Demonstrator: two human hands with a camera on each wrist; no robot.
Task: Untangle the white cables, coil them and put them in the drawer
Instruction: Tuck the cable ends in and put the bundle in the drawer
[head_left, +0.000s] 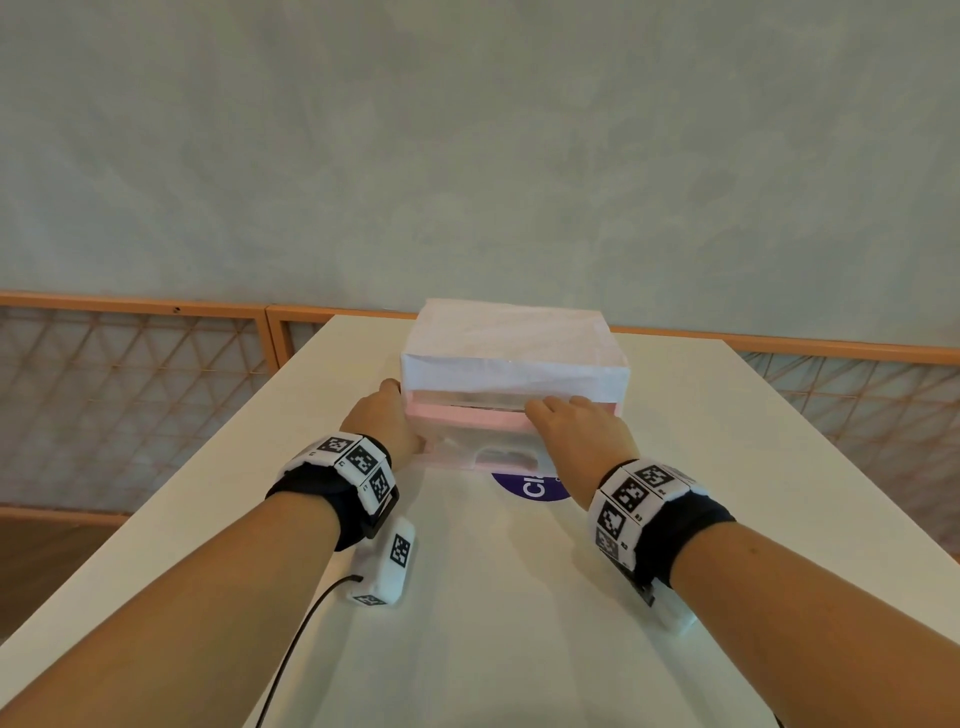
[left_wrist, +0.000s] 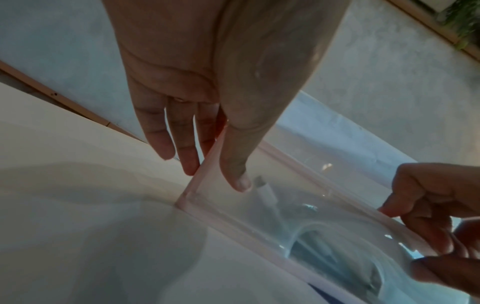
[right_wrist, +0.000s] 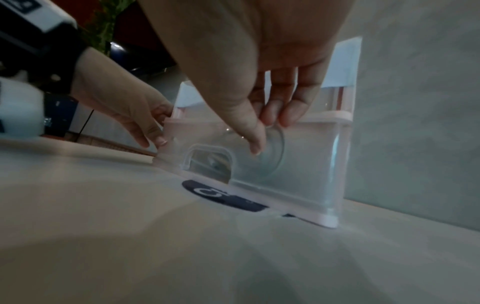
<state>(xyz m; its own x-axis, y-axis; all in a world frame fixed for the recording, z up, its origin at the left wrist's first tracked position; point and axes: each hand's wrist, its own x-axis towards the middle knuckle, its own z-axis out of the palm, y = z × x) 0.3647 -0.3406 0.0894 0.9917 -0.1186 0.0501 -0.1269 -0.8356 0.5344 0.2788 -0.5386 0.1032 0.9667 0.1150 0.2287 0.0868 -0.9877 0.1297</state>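
A small drawer unit (head_left: 514, 348) wrapped in white paper stands at the far middle of the white table (head_left: 208, 519). Its clear, pink-rimmed drawer (head_left: 467, 415) is pulled out a little. White cable (left_wrist: 270, 197) with a plug end lies coiled inside the drawer (left_wrist: 233, 222). My left hand (head_left: 384, 415) has straight fingers along the drawer's left front corner, thumb on the front face (left_wrist: 218, 176). My right hand (head_left: 576, 431) grips the front wall of the drawer (right_wrist: 306, 164), fingers curled over the top rim and thumb on the outside (right_wrist: 270, 131).
A round purple sticker (head_left: 530, 488) lies on the table just in front of the drawer. A black lead (head_left: 301, 639) trails from my left wrist device over the table. An orange-framed lattice railing (head_left: 130, 364) and a grey wall stand behind the table.
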